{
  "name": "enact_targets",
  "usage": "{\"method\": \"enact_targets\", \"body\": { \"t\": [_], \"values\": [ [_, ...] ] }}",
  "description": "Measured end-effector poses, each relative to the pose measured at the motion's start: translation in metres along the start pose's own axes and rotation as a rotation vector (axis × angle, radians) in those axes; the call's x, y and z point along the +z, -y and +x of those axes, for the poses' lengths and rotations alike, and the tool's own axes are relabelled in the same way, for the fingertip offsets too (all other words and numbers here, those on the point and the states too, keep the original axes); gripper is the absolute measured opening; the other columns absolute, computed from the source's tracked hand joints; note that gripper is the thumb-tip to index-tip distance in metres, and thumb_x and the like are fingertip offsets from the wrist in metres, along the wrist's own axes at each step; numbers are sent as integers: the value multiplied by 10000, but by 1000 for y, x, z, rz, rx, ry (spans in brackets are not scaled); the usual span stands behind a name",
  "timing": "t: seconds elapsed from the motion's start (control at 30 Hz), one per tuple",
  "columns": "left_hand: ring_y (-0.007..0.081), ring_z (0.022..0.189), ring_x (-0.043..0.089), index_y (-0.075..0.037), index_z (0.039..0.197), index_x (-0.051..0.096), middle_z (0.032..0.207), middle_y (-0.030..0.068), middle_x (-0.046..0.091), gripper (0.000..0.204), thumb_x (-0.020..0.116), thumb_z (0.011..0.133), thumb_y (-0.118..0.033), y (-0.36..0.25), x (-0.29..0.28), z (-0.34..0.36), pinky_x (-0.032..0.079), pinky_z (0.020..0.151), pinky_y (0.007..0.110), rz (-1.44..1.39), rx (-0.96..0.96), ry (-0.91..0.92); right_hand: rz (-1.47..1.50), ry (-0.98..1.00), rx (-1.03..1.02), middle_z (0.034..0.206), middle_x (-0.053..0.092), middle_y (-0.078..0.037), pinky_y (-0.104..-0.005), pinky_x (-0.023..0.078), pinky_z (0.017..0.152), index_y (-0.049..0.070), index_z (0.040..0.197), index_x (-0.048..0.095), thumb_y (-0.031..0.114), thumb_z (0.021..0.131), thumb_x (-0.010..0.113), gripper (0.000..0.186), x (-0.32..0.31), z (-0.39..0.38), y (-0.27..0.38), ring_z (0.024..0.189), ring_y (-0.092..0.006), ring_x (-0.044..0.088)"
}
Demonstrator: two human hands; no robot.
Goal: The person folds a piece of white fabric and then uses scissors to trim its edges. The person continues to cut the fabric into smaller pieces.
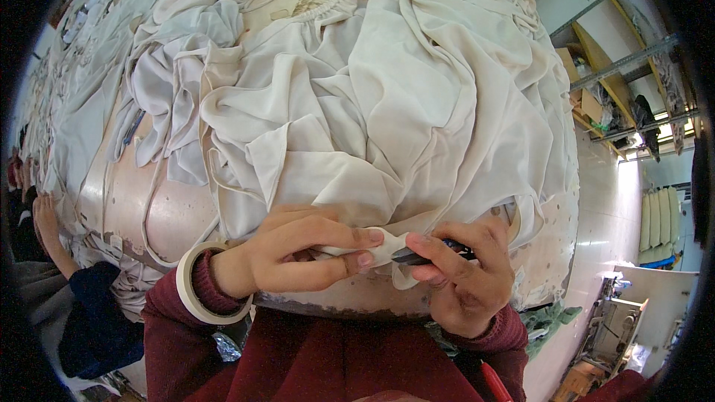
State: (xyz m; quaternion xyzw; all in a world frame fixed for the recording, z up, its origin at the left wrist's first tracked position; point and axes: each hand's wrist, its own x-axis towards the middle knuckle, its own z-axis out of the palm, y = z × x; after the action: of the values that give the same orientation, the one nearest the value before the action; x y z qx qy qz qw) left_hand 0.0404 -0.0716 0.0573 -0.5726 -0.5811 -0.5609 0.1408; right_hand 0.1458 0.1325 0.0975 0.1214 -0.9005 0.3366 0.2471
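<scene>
A large heap of cream fabric point(424, 97) spreads over the table in front of me. My left hand point(290, 253) pinches a small folded edge of it between thumb and fingers, close to the table's near edge. In my right hand point(473, 275) is a pair of thread snips point(410, 256) with dark handles, partly covered by my fingers. Their blades point left, against the pinched cloth; whether they are closed on it I cannot tell. A roll of off-white tape point(188, 294) sits around my left wrist like a bracelet.
The worn table point(186, 212) has a chipped near edge. More pale cloth point(82, 134) and a blue pen-like tool point(133, 128) lie leftward. At far left is another person's hand point(46, 219) with a dark sleeve point(93, 320). Shelving point(625, 59) stands right, with a cart point(614, 327) below.
</scene>
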Motion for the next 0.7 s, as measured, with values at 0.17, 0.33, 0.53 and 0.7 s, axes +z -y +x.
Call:
{"method": "enact_targets", "body": {
  "t": [0.17, 0.33, 0.53, 0.7],
  "values": [
    [144, 520, 540, -4, 815, 637, 997, 147, 666, 168, 764, 718, 45, -1, -4, 3, 410, 430, 257, 29, 11, 48, -55, 11, 0, 905, 662, 43, -307, 380, 696, 235, 1075, 752, 174, 692, 800, 391, 2, -3, 0, 709, -150, 516],
    [141, 513, 538, -3, 777, 621, 998, 154, 662, 162, 760, 714, 52, -1, -2, 3, 422, 428, 245, 41, 44, 13, -56, -16, -5, 889, 657, 32, -307, 378, 693, 231, 1074, 750, 178, 701, 795, 380, 2, -2, 0, 709, -153, 515],
    [142, 511, 538, -10, 736, 595, 1017, 164, 662, 167, 753, 722, 40, 1, -5, 3, 430, 425, 247, 75, 73, 34, -53, 34, -25, 890, 645, 7, -319, 395, 682, 198, 1111, 730, 203, 728, 786, 388, -2, 0, -1, 703, -171, 529],
    [142, 500, 527, -28, 683, 530, 1025, 174, 665, 226, 738, 721, 50, 1, 1, 3, 433, 422, 249, 103, 157, 40, 357, 28, 147, 841, 640, -30, -326, 440, 615, 108, 1119, 706, 160, 774, 781, 357, -3, -3, 0, 672, -190, 567]
  ]
}}
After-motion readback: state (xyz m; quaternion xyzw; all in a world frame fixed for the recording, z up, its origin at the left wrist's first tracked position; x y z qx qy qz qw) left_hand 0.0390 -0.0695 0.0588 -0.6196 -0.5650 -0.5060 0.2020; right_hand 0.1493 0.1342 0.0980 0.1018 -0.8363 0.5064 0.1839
